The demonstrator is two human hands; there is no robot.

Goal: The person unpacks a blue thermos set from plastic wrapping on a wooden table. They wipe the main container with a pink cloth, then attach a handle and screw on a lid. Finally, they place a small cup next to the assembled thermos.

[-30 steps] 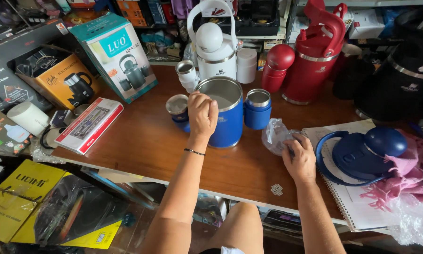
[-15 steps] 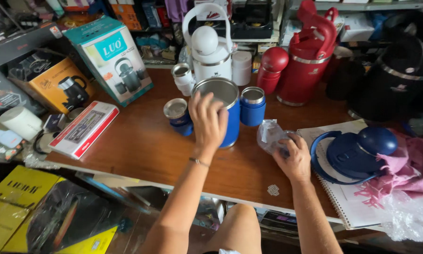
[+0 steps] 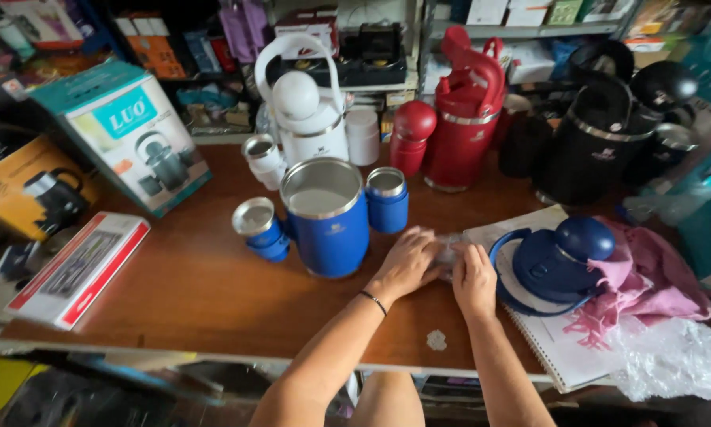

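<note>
Left hand: left hand (image 3: 405, 265) lies palm down on the worktop (image 3: 189, 292), fingers closed over one edge of the clear plastic wrap (image 3: 448, 251); a thin dark band circles its wrist.
Right hand: right hand (image 3: 474, 278) rests just beside the left, fingers pressed on the same wrap.
Held item: one small crumpled piece of clear plastic wrap, pinched between both hands, lying flat on the worktop between the big blue pot and the notebook; too blurred to tell a long axis or a facing.
Blue set, count: one large blue pot (image 3: 328, 215), upright and open at the top (only its steel lining shows inside); two small blue cups, one (image 3: 388, 199) just right of the pot, one (image 3: 260, 229) at its left; one domed blue lid (image 3: 555, 257) with a loop handle.
Under lid: one spiral notebook (image 3: 561, 348), with a pink cloth (image 3: 648, 273) beside it.
Behind: one white jug set (image 3: 304, 107); one red jug (image 3: 466, 111) with one small red flask (image 3: 411, 138); black jugs (image 3: 600, 126) grouped at the right.
Left side: three printed boxes: teal (image 3: 122, 130), orange (image 3: 31, 186), flat red-and-white (image 3: 75, 269).
</note>
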